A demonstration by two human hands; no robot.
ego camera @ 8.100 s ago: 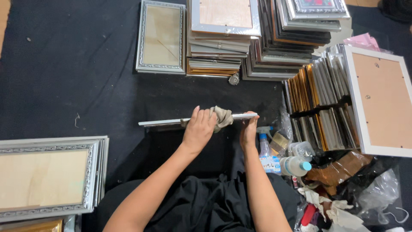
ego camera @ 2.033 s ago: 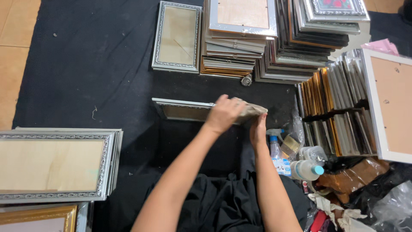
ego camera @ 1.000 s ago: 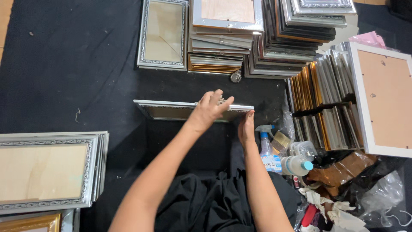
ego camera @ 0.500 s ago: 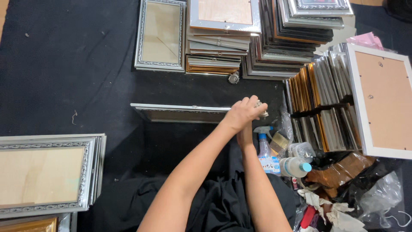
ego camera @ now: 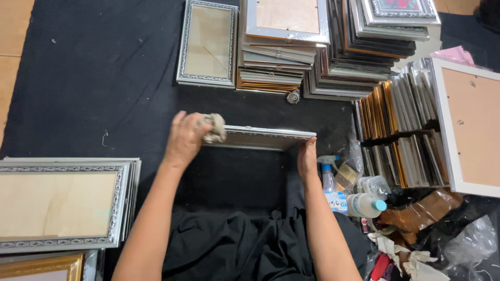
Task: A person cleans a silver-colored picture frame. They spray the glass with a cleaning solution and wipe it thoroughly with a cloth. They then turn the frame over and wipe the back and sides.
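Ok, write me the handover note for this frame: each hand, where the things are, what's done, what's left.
Left hand: grips a crumpled grey cloth, pressed on the left end of the silver frame.
Right hand: steadies the frame's right end; the frame stands tilted on its edge over the black mat.
Nearby: spray bottle by the right wrist.
Done: frames lie stacked at far left and ahead; whether they are wiped cannot be told.
Left: likely the rest of this frame, then the frames standing on edge at right.
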